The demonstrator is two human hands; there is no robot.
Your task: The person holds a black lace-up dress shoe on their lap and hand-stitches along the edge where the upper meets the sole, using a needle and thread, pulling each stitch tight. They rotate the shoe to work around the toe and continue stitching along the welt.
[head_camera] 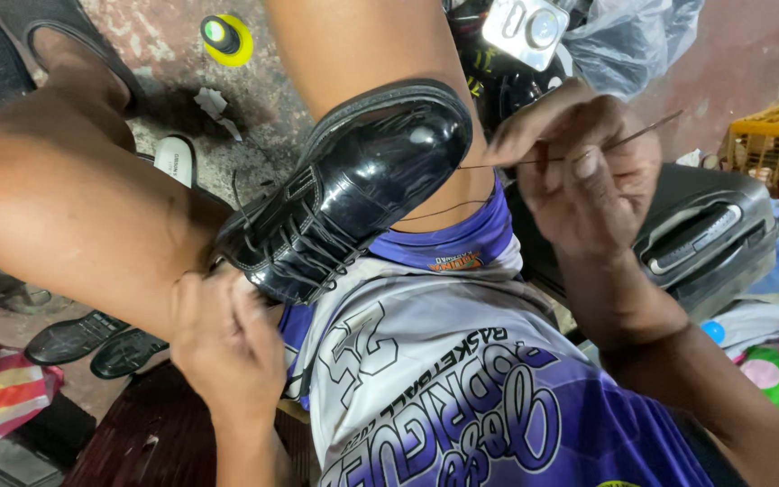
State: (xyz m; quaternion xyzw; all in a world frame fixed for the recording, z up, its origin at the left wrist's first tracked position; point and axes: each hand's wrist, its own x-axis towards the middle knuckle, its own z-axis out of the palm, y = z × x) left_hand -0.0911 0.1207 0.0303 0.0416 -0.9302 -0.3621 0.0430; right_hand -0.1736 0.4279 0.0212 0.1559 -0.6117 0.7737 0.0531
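A glossy black lace-up shoe [353, 185] lies sole-side away on my lap, wedged between my bare knees, toe pointing up right. My left hand [227, 343] grips the shoe's heel end at the lower left. My right hand [579, 167] is closed on a thin metal needle or awl [646, 133] just right of the toe. A dark thread [448, 210] runs from the toe's edge towards that hand.
A yellow round tin [227, 38] sits on the concrete floor at the top. Black shoe soles [92, 343] lie at the lower left. A black case [705, 234] and a yellow crate [777, 140] are on the right, a plastic bag [624, 41] above.
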